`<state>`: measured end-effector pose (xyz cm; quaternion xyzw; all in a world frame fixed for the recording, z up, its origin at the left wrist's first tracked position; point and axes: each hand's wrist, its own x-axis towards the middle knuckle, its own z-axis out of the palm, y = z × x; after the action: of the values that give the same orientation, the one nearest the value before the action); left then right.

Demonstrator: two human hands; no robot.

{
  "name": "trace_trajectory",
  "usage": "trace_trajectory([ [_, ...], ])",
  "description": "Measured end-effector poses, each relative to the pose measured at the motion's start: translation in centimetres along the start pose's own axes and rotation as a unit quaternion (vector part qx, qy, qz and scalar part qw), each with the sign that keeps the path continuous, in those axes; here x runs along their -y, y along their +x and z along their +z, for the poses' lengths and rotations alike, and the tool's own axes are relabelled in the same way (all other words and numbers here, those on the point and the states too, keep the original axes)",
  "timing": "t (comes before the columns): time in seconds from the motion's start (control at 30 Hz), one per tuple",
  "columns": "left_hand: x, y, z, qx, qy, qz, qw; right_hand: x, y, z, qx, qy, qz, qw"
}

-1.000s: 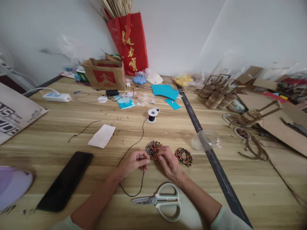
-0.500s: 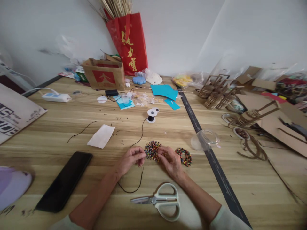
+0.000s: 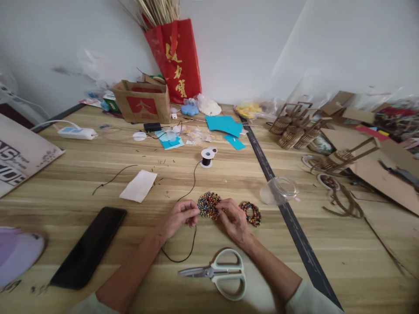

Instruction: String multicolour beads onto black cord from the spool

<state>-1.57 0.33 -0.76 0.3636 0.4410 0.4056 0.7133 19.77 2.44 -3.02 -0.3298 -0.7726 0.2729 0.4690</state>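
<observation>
A heap of small multicoloured beads [image 3: 208, 205] lies on the wooden table between my hands. My left hand [image 3: 183, 213] is closed in a pinch at the heap's left edge, on a thin black cord [image 3: 183, 260] that loops below it. The cord runs from a white spool [image 3: 207, 158] behind. My right hand [image 3: 233, 220] pinches at the right side of the beads; whatever sits between its fingertips is too small to make out. Just right of that hand lies a coiled string of beads [image 3: 251, 213]. Scissors [image 3: 225, 273] with pale handles rest nearer me, blades pointing left.
A black phone [image 3: 88, 248] and folded white paper [image 3: 138, 186] lie left. On the right, a clear plastic jar [image 3: 278, 191] lies near the dark strip [image 3: 304, 244]. Small woven baskets [image 3: 291, 131] stand farther back, and a cardboard box [image 3: 144, 102] and red bag [image 3: 178, 56] are behind.
Both hands stay almost in place, with the fingertips still pinched beside the beads. The view has shifted very slightly.
</observation>
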Motion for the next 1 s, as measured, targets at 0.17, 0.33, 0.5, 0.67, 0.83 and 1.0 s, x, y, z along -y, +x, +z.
trace_trajectory([
  [0.17, 0.0, -0.1, -0.1, 0.012, 0.001, -0.001, 1.000, -0.2, -0.3, -0.1, -0.004, 0.003, 0.013, 1.000],
  [0.33, 0.1, -0.1, -0.1, 0.017, 0.024, 0.002, 1.000, 0.1, -0.5, -0.2, -0.002, -0.022, 0.028, 0.999],
  [0.5, 0.2, -0.1, -0.1, 0.028, 0.053, 0.014, 0.998, 0.7, -0.6, -0.3, 0.011, -0.060, -0.009, 0.998],
  [0.67, 0.2, -0.1, -0.2, 0.033, 0.054, 0.016, 0.998, 0.9, -0.6, -0.2, 0.057, -0.099, -0.062, 0.991],
  [0.83, 0.4, 0.0, -0.4, 0.039, 0.050, 0.018, 0.998, 0.6, -0.7, 0.2, 0.090, -0.147, -0.089, 0.981],
  [1.0, 0.7, 0.1, -0.5, 0.047, 0.061, 0.026, 0.997, 0.2, -0.7, 0.4, 0.114, -0.166, -0.078, 0.976],
])
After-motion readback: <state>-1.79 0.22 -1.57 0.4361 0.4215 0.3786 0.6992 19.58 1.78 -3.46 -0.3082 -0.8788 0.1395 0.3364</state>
